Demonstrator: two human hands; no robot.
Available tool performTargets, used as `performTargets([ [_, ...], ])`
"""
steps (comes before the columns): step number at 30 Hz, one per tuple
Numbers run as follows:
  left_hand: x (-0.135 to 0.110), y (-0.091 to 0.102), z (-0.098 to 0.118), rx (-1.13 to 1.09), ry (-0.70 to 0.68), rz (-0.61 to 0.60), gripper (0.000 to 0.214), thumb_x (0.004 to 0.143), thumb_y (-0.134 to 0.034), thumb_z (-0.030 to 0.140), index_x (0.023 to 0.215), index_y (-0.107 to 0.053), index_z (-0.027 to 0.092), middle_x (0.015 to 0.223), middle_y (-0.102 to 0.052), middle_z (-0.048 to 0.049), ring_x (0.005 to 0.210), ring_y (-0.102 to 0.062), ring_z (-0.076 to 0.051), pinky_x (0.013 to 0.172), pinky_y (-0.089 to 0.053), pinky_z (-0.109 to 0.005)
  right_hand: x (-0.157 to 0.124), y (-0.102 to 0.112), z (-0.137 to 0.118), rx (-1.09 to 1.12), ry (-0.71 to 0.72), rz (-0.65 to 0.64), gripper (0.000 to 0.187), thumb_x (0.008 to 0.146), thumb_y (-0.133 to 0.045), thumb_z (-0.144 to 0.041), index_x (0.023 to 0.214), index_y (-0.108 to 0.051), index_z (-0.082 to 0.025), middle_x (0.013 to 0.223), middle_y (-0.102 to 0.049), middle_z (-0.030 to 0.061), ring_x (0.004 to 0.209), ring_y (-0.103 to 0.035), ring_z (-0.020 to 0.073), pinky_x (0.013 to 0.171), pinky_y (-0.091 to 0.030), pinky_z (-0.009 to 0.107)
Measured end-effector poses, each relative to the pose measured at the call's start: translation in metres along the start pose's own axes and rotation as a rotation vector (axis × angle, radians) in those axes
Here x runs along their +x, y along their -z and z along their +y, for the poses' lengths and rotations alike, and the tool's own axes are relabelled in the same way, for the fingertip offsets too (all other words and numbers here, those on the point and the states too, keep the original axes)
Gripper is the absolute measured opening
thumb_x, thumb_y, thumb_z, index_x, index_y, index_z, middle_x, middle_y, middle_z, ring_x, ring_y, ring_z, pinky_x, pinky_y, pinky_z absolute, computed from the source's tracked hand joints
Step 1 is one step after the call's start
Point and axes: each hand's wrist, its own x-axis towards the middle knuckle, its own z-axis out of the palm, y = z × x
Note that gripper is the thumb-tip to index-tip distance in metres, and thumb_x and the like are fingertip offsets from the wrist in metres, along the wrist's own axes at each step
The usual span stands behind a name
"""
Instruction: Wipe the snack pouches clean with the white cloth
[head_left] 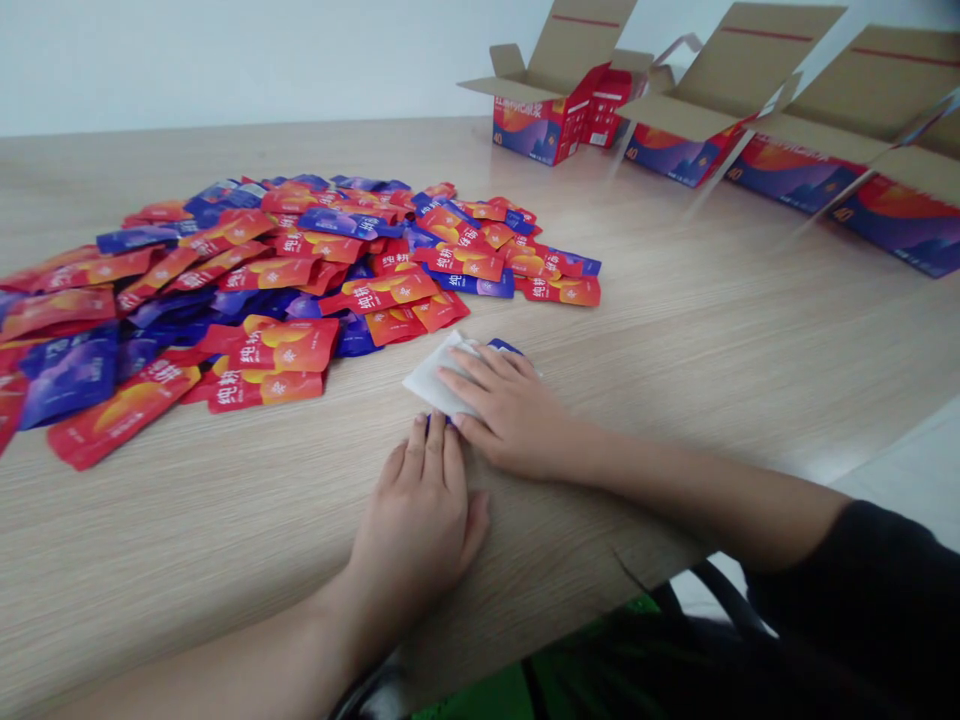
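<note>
My right hand [517, 410] lies over a folded white wipe [435, 373], holding it against a blue pouch [505, 346] flat on the table. Only small parts of that pouch show past the wipe and fingers. Beside it, my left hand [424, 500] has its fingers stretched out, their tips pressing on the pouch's near edge. Its thumb stands away from the fingers. Just beyond both hands, a heap of red pouches [289, 345] and blue pouches [71, 375] spreads to the left, with white lettering on many of them.
Several open cartons stand along the back right, among them a nearer-left carton [525, 130] and a far-right carton [896, 220], flaps raised. The wood-grain table [675, 330] reaches a pale wall [225, 60]. Its front edge runs below my forearms.
</note>
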Motion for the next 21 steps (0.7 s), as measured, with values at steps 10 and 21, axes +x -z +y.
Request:
performTargets([
  [10, -0.001, 0.0, 0.002, 0.008, 0.012, 0.013, 0.058, 0.087, -0.044, 0.033, 0.121, -0.062, -0.011, 0.127, -0.059, -0.0347, 0.119, -0.059, -0.044, 0.09, -0.056, -0.05, -0.002, -0.004, -0.002, -0.018, 0.041, 0.01, 0.055, 0.1, -0.036, -0.04, 0.148, -0.043, -0.014, 0.159, -0.034, 0.0106, 0.145, -0.025, 0.0322, 0.116, -0.021, 0.051],
  [21, -0.001, -0.001, 0.0, -0.027, 0.009, 0.016, 0.057, 0.088, -0.042, 0.032, 0.121, -0.062, -0.01, 0.128, -0.059, -0.0339, 0.12, -0.058, -0.045, 0.091, -0.054, -0.051, -0.005, -0.002, -0.005, -0.018, 0.036, 0.012, 0.056, 0.099, -0.035, -0.038, 0.148, -0.042, -0.012, 0.159, -0.034, 0.0114, 0.145, -0.025, 0.0308, 0.116, -0.021, 0.049],
])
